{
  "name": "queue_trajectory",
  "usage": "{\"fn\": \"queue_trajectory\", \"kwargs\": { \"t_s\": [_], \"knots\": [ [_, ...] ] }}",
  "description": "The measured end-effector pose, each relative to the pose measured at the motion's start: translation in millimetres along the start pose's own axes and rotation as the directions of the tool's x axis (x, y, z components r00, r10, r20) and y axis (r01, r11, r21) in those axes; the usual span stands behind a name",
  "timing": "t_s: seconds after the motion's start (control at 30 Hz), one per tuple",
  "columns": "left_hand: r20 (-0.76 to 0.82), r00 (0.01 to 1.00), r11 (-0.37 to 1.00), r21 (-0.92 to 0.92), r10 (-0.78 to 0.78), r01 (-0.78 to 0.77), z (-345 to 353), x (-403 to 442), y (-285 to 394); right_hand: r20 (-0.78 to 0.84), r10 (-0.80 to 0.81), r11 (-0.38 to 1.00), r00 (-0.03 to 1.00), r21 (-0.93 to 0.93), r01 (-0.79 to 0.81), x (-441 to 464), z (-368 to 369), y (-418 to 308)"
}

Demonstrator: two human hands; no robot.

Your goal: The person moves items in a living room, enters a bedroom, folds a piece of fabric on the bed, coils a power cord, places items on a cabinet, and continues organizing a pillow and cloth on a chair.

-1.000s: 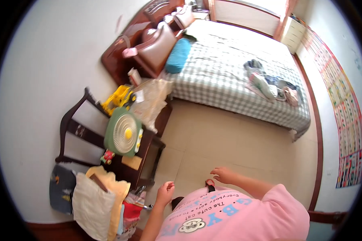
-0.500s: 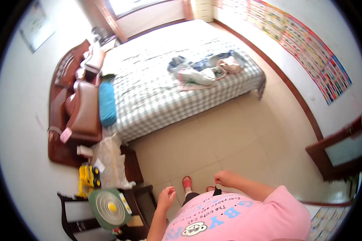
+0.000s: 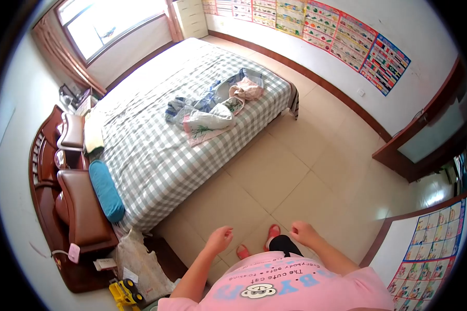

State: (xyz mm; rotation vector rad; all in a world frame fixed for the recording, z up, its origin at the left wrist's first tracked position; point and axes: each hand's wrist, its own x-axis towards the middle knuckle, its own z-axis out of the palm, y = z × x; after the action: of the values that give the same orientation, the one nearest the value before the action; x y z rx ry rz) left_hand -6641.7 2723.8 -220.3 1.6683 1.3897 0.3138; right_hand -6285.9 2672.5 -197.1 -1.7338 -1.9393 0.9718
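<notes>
My left hand [image 3: 220, 240] hangs in front of my pink shirt [image 3: 296, 285], its fingers curled loosely, with no object visible in it. To its right, my right hand [image 3: 305, 233] is also held low, its fingers folded in and nothing showing in it. Both hands are over the tiled floor [image 3: 275, 181], above my feet in red sandals [image 3: 273, 233], and they touch nothing. Beyond them is a bed with a grey and white checked sheet [image 3: 155, 155]. A crumpled heap of cloths [image 3: 213, 114] lies on it.
A blue bolster [image 3: 106, 191] rests by the brown headboard [image 3: 41, 186]. At the lower left, a yellow toy truck [image 3: 123, 294] sits beside a covered bedside table [image 3: 140, 267]. An open door [image 3: 425, 140] is at the right. Posters [image 3: 342, 39] line the wall.
The view has swung to the right, so the bed appears farther left and the fan and chair have left view. The door has come into view. My right hand's fingers have curled in.
</notes>
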Motion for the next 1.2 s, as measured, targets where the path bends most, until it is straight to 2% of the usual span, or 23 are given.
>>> {"fn": "queue_trajectory", "kwargs": {
  "t_s": [0.13, 0.2, 0.23, 0.37, 0.43, 0.5, 0.57, 0.63, 0.67, 0.73, 0.8, 0.87, 0.93, 1.0, 1.07, 1.1, 1.13, 1.17, 1.2],
  "knots": [
    [0.173, 0.982, 0.997, -0.004, 0.077, -0.078, 23.8, 93.5, 25.5, -0.103, 0.149, 0.989, 0.984, -0.006, -0.150, 12.8, -23.9, 55.9],
    [0.225, 0.972, 0.996, 0.037, 0.067, -0.077, 32.7, 138.6, 41.4, -0.204, 0.244, 0.969, 0.948, 0.002, -0.249, 29.9, -45.9, 77.6],
    [0.257, 0.964, 0.995, 0.062, 0.065, -0.084, 35.4, 170.4, 53.3, -0.217, 0.240, 0.970, 0.946, 0.005, -0.245, 44.6, -58.4, 96.9],
    [0.227, 0.971, 0.989, 0.109, 0.076, -0.103, 38.8, 276.9, 82.5, -0.221, 0.270, 0.963, 0.937, 0.063, -0.262, 117.8, -108.8, 162.5],
    [0.118, 0.988, 0.972, 0.200, 0.102, -0.124, 32.6, 336.6, 80.2, -0.181, 0.286, 0.958, 0.941, 0.071, -0.278, 162.4, -134.9, 185.3],
    [0.014, 0.987, 0.962, 0.223, 0.159, -0.158, 20.8, 394.2, 79.1, -0.134, 0.246, 0.969, 0.960, 0.059, -0.240, 219.8, -165.4, 196.7],
    [-0.017, 0.995, 0.968, 0.233, 0.094, -0.087, 1.7, 451.7, 77.6, -0.109, 0.164, 0.986, 0.980, 0.011, -0.164, 294.8, -192.1, 191.5],
    [-0.011, 0.997, 0.979, 0.189, 0.076, -0.072, -24.4, 508.6, 82.0, -0.088, 0.140, 0.988, 0.986, 0.071, -0.134, 374.7, -207.4, 176.2],
    [-0.068, 0.997, 0.990, 0.142, 0.032, -0.022, -35.2, 538.0, 85.0, -0.109, 0.015, 0.998, 0.994, 0.057, -0.009, 421.8, -209.4, 176.4],
    [-0.118, 0.993, 0.995, 0.095, -0.012, 0.024, -57.1, 597.5, 81.1, -0.145, -0.089, 0.992, 0.985, 0.078, 0.101, 508.4, -216.9, 151.5],
    [-0.226, 0.974, 0.997, 0.066, -0.020, 0.036, -82.2, 668.2, 65.7, -0.141, -0.146, 0.971, 0.979, 0.167, 0.169, 591.7, -216.8, 131.7],
    [-0.266, 0.964, 0.993, 0.113, 0.002, 0.029, -110.3, 721.9, 65.6, -0.137, -0.178, 0.975, 0.974, 0.112, 0.194, 657.4, -210.0, 122.2],
    [-0.255, 0.963, 0.970, 0.200, -0.088, 0.141, -130.4, 788.2, 38.4, -0.132, -0.212, 0.974, 0.968, 0.055, 0.221, 727.4, -209.0, 118.8],
    [-0.258, 0.954, 0.968, 0.158, -0.150, 0.195, -142.7, 832.0, 6.8, -0.072, -0.170, 0.985, 0.983, 0.028, 0.172, 774.5, -202.1, 124.7],
    [-0.166, 0.927, 0.900, 0.235, -0.336, 0.368, -158.9, 868.6, -8.6, -0.045, -0.172, 0.985, 0.984, -0.010, 0.172, 827.8, -191.6, 146.1],
    [-0.159, 0.925, 0.896, 0.235, -0.346, 0.376, -160.5, 879.7, -23.3, -0.030, -0.089, 0.996, 0.996, 0.015, 0.090, 848.0, -186.3, 152.6],
    [-0.115, 0.889, 0.854, 0.250, -0.443, 0.457, -159.8, 890.4, -36.2, -0.013, -0.008, 0.999, 1.000, 0.037, 0.009, 868.1, -180.9, 158.6],
    [-0.076, 0.843, 0.804, 0.267, -0.532, 0.531, -161.6, 909.2, -48.4, -0.006, -0.009, 0.999, 1.000, 0.037, 0.009, 890.7, -174.3, 164.3],
    [-0.070, 0.839, 0.801, 0.266, -0.539, 0.537, -169.4, 922.6, -43.7, 0.022, 0.025, 0.999, 0.999, -0.039, -0.024, 910.1, -166.5, 171.3]
  ]
}}
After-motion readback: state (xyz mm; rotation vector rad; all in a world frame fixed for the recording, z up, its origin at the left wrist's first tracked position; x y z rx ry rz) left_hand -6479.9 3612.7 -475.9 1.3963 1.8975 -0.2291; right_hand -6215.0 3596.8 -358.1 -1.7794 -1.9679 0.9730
